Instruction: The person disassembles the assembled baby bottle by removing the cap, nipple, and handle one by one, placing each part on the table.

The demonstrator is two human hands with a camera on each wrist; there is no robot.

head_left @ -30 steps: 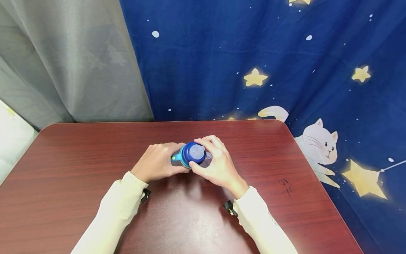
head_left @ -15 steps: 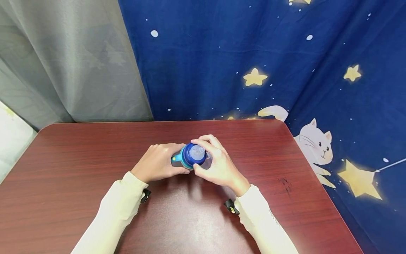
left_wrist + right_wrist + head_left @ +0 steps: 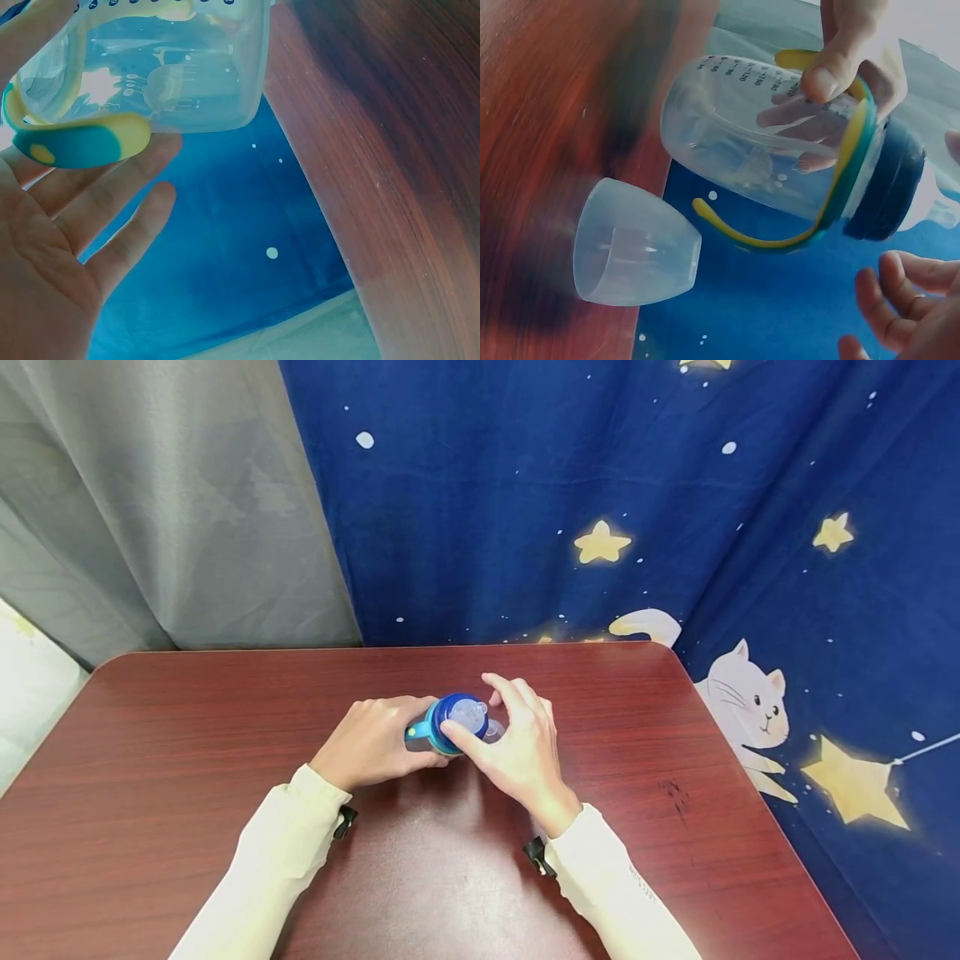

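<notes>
A clear baby bottle (image 3: 727,135) with teal and yellow handles (image 3: 765,244) is upright over the table in the head view. My left hand (image 3: 375,739) grips it, with the thumb on one side of the body and fingers round the other. On top sit a dark blue collar (image 3: 887,184) and a clear nipple (image 3: 468,715). My right hand (image 3: 517,743) is beside the collar with its fingers spread away from it; in the head view the thumb overlaps the collar's near edge. A translucent cap (image 3: 637,244) stands on the table close to the bottle.
The reddish-brown wooden table (image 3: 225,827) reaches back to a grey curtain (image 3: 195,510) and a blue curtain (image 3: 480,510) with stars and a white cat. Dark marks (image 3: 675,793) show on the tabletop at right.
The right hand's fingers have come off the collar and spread out, the index finger moving up and right. The left hand keeps its grip on the baby bottle, which stays in place.
</notes>
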